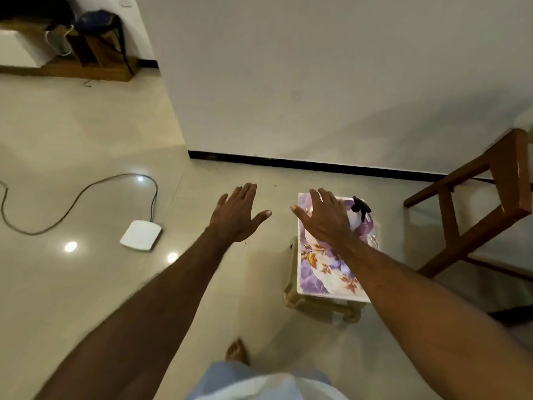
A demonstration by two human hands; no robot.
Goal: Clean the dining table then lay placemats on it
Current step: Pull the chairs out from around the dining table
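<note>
Both my arms reach forward over the floor with flat, spread fingers that hold nothing. My left hand (239,216) hovers above bare tiles. My right hand (324,217) is over the far end of a stack of purple floral placemats (320,269) lying on a small beige stool (317,306). A spray bottle (360,212) with a black trigger head and a purple cloth (366,225) sit on the placemats just right of my right hand. I cannot tell whether the hand touches the mats.
A wooden chair (490,203) stands at the right, near the stool. A white flat device (140,235) with a long cable (78,194) lies on the glossy floor at left. A white wall with black skirting runs ahead. My bare foot (236,352) shows below.
</note>
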